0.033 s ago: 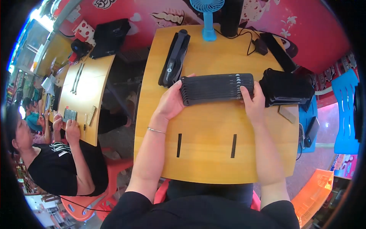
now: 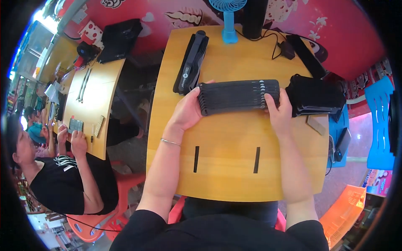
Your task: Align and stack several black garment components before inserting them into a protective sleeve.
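1. Head view looks down on a yellow wooden table with two short dark slots near its lower middle.
2. A row of flat black pieces, stacked side by side, lies across the upper middle of the frame.
3. The left hand presses against the row's left end, fingers curled around it; a thin bracelet sits on that wrist.
4. The right hand clamps the row's right end, fingers over its top edge, so both hands squeeze the row between them.
5. Just right of the row a loose heap of black pieces rests at the table's right edge.
6. Upper left of the row lies a long black strap-like bundle; a blue desk fan stands at the top edge.
7. At the left of the frame another person in a black shirt sits at a second table, their hands holding a small grey object.
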